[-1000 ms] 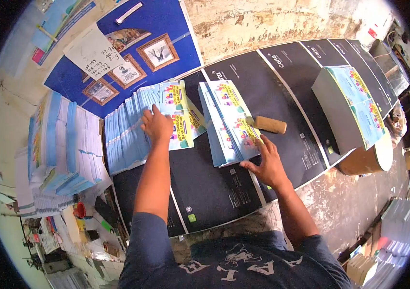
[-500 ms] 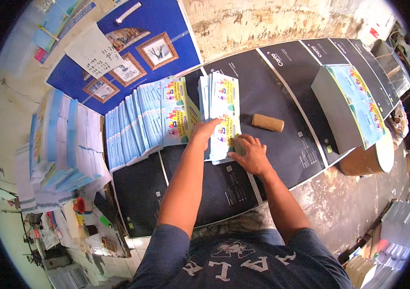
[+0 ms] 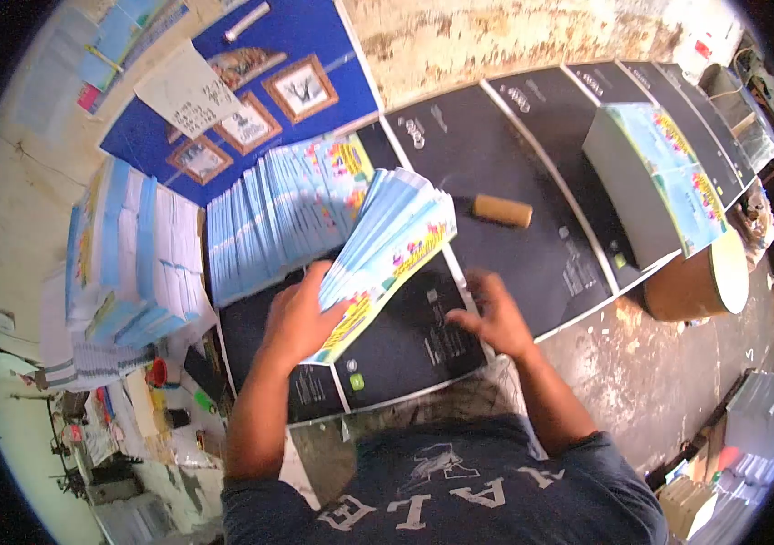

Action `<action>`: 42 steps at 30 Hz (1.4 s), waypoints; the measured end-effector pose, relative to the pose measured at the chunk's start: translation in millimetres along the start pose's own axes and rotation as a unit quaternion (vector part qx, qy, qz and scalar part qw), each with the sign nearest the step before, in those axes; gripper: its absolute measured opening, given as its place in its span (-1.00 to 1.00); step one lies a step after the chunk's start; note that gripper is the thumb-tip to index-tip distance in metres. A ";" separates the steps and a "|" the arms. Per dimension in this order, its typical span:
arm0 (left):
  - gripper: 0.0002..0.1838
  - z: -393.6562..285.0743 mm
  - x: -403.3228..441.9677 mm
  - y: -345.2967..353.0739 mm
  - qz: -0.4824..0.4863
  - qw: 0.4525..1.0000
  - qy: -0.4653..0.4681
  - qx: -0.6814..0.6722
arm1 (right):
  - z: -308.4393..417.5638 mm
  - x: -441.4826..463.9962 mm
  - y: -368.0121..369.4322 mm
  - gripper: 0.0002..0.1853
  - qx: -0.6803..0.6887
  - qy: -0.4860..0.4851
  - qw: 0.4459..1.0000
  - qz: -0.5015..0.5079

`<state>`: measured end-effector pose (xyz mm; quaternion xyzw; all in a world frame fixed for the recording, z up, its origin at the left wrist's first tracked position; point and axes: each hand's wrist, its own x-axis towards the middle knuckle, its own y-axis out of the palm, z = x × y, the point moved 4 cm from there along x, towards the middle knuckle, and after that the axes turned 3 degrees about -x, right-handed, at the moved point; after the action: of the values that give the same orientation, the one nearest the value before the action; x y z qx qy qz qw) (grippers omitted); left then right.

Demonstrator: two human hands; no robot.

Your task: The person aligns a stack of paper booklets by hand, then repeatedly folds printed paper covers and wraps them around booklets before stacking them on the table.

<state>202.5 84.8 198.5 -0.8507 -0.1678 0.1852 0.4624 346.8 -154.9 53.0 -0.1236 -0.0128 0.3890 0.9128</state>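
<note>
My left hand grips the lower left end of a fanned bundle of booklets, light blue with yellow printed covers. The bundle tilts over the dark table covering, its far end up and to the right. My right hand is apart from the bundle, to its right, with fingers spread and nothing in them. Beyond the bundle on the left, an overlapping row of the same booklets lies on the table. A tan block-like piece lies right of the bundle.
A tall stack of printed sheets stands at the table's right, above a round tan container. More stacked booklets rise at the left. Behind are a blue board and a stained wall. Paper stacks sit at the lower right.
My left hand has taken hold of the bundle and swung its near end down and left, fanning it. My right hand has let go of the bundle and moved slightly down.
</note>
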 end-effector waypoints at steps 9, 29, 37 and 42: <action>0.03 40.0 -83.9 75.3 0.037 0.978 0.089 0.185 | 10.2 -35.5 8.7 0.19 -0.075 -0.112 0.982 0.132; 0.07 38.1 -62.3 70.8 0.046 0.971 0.108 0.206 | 3.5 -37.8 18.3 0.05 0.004 -0.119 0.991 0.058; 0.08 38.5 -65.9 73.3 0.035 0.973 0.112 0.201 | -1.3 -38.6 18.7 0.00 -0.004 -0.107 0.994 0.037; 0.10 37.9 -66.2 72.0 0.033 0.973 0.113 0.199 | 1.1 -37.1 18.1 -0.02 -0.005 -0.119 0.993 0.014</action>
<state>135.0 44.9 128.8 -0.7620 -0.0464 0.1324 0.6321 308.0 -169.1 52.5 -0.0810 -0.1210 0.4138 0.8986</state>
